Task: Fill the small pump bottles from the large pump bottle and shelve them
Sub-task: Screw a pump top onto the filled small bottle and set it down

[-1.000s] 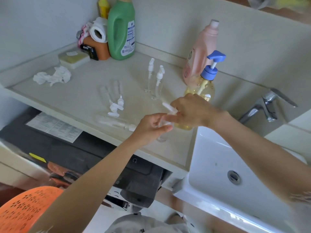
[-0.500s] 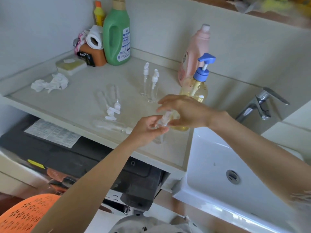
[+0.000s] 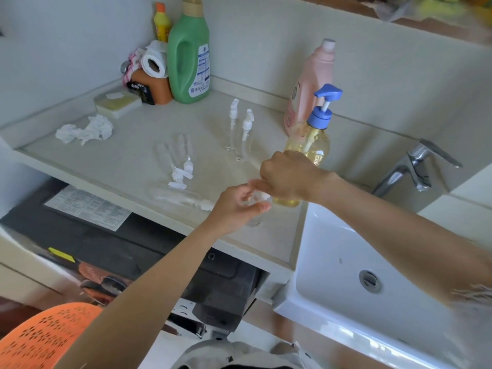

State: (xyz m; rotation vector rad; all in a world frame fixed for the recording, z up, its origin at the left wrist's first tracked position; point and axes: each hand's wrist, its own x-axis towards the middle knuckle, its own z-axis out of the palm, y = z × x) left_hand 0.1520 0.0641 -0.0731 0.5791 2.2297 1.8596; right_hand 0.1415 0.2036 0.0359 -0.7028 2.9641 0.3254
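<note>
Right hand (image 3: 288, 175) now fisted over small bottle (image 3: 254, 218) (left hand (image 3: 237, 206) gripping)

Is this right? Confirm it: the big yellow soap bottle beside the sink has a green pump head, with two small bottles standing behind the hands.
Not quite. The head view shows the big yellow soap bottle has a blue pump head, not green. The two small bottles standing behind the hands are right.

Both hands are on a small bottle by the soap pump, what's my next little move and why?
Probably finish twisting its pump top off: the left hand holds the small bottle upright, the right hand grips its top, and it looks empty.
</note>
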